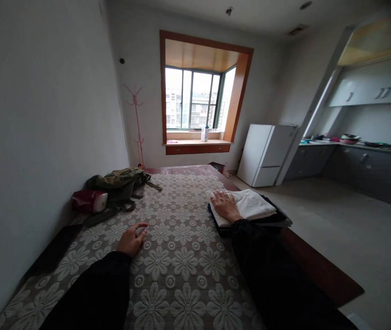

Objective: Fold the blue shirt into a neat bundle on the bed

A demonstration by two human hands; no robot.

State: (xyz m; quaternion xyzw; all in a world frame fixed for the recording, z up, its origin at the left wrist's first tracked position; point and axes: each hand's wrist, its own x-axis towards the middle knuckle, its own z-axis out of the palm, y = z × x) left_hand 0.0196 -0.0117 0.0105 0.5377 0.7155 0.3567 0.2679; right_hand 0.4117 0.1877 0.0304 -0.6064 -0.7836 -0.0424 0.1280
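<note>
My right hand [226, 206] lies flat, fingers stretched, on a white folded cloth [255, 204] at the top of a stack. Beneath it are dark folded clothes [278, 217], black and grey, near the right edge of the table. Over the flower-patterned tablecloth [181, 236], left of the stack, is my left hand [132, 240]. Its fingers are loosely curved, with thumb and forefinger apart and nothing between them. Whether it touches the cloth I cannot tell. Black sleeves cover both arms.
At the table's left lie an olive-green backpack [116, 183], a red pack of tissues [90, 201] and a flat dark object [56, 250] by the wall. Beyond the table stand a pink coat rack [136, 119] and a white fridge [262, 153]. Bare wooden tabletop [319, 261] shows at right.
</note>
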